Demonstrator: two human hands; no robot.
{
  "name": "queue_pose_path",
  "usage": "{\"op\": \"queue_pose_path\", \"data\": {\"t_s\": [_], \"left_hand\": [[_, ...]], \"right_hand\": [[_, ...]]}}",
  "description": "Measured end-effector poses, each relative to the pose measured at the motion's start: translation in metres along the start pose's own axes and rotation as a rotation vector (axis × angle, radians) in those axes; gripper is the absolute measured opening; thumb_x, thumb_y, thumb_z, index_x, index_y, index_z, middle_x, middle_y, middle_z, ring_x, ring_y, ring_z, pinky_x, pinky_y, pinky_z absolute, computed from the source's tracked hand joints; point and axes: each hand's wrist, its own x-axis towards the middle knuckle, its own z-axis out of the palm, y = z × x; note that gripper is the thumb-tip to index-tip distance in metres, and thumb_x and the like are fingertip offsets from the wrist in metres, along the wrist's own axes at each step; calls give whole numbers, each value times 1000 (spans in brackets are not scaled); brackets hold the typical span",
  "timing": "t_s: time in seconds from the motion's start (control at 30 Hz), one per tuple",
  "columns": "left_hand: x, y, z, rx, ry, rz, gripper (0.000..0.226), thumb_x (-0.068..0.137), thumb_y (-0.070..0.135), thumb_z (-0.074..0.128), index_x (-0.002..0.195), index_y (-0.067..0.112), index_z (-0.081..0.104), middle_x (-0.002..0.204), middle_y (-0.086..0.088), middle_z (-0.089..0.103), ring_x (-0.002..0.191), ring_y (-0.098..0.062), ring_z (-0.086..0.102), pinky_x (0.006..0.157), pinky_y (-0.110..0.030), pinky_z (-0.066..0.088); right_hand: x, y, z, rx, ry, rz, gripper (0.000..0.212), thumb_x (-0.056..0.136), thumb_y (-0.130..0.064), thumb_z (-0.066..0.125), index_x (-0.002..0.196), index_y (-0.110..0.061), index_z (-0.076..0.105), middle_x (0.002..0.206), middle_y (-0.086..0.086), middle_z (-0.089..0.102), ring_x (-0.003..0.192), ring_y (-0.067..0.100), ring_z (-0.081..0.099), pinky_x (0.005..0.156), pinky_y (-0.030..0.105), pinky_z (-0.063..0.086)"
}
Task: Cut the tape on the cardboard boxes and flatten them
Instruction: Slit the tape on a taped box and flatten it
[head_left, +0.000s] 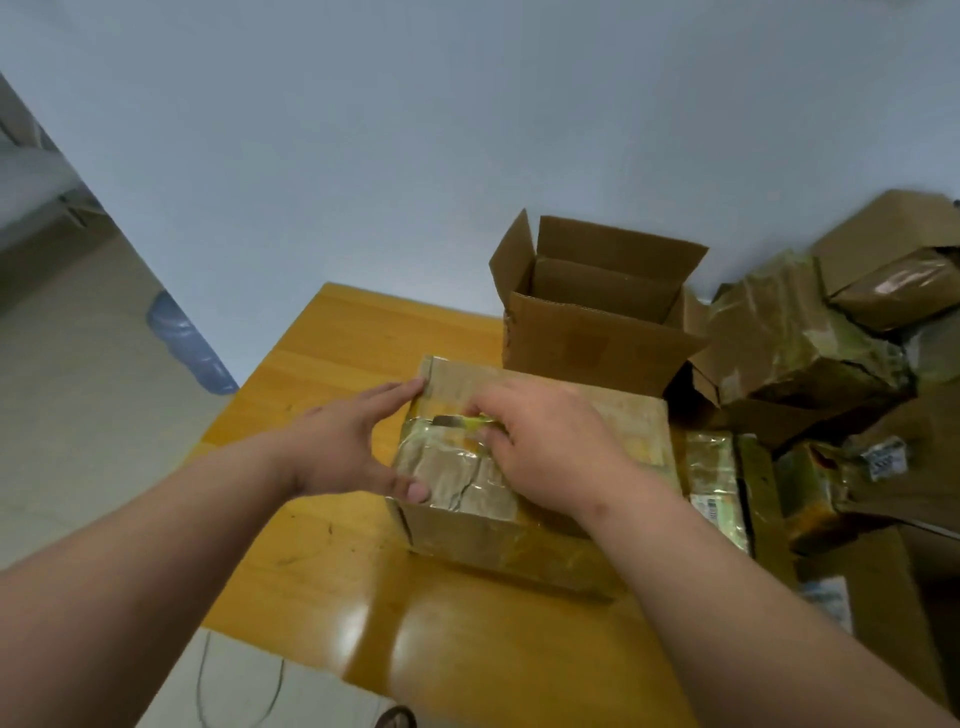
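A taped cardboard box (467, 519) stands in the middle of the wooden table (337, 364), its top wrapped in shiny clear tape. My left hand (343, 447) steadies the box's left end, fingers on the far corner and thumb on the near corner. My right hand (550, 447) rests on the top and grips a small yellow-green cutter (467, 422). Its metal blade lies along the tape seam, pointing left. An open empty cardboard box (597, 332) stands behind, flaps up.
A pile of taped and crumpled cardboard boxes (810, 353) fills the table's right side, some with labels (883, 460). A blue-grey wall rises behind. The floor lies to the left, with a blue plastic bag (187, 348). A pale bag (249, 680) sits below the table's near edge.
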Motion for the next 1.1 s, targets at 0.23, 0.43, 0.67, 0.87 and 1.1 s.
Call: {"op": "queue_pose_path", "data": {"t_s": [0.23,0.43,0.67,0.87,1.1], "left_hand": [[7,-8,2,276,51,10,126,49,87,67,150,55,-1,163,21,1,151,-15,8,120,-52,11],[11,-8,2,323,46,28,125,50,88,65,145,61,-11,162,22,-11,151,-16,-2,118,-50,4],[11,-4,4,306,6,30,101,41,98,51,113,86,-19,162,24,-11,151,-17,-7,119,-52,-1],[16,3,14,368,8,24,117,39,100,48,135,73,-13,163,23,-7,151,-17,-5,119,-53,0],[14,9,12,374,-7,-6,123,39,97,50,142,67,-9,164,18,-6,151,-19,-5,120,-52,1]], "right_hand": [[21,-18,10,-145,-17,-76,28,96,-27,51,121,-37,59,107,-8,62,102,20,57,78,36,34],[27,-24,13,-257,3,-127,28,88,-11,54,109,-30,59,78,-9,35,72,20,34,65,34,23],[19,-19,9,-234,5,-138,25,78,-3,67,98,-18,64,68,-9,17,63,20,29,51,25,3],[1,4,7,-287,-86,-48,26,89,-10,55,89,-35,46,73,-9,26,71,19,37,48,29,16],[-23,35,-16,-303,-125,45,21,93,-12,51,90,-33,51,79,-9,40,73,15,45,55,30,38]]}}
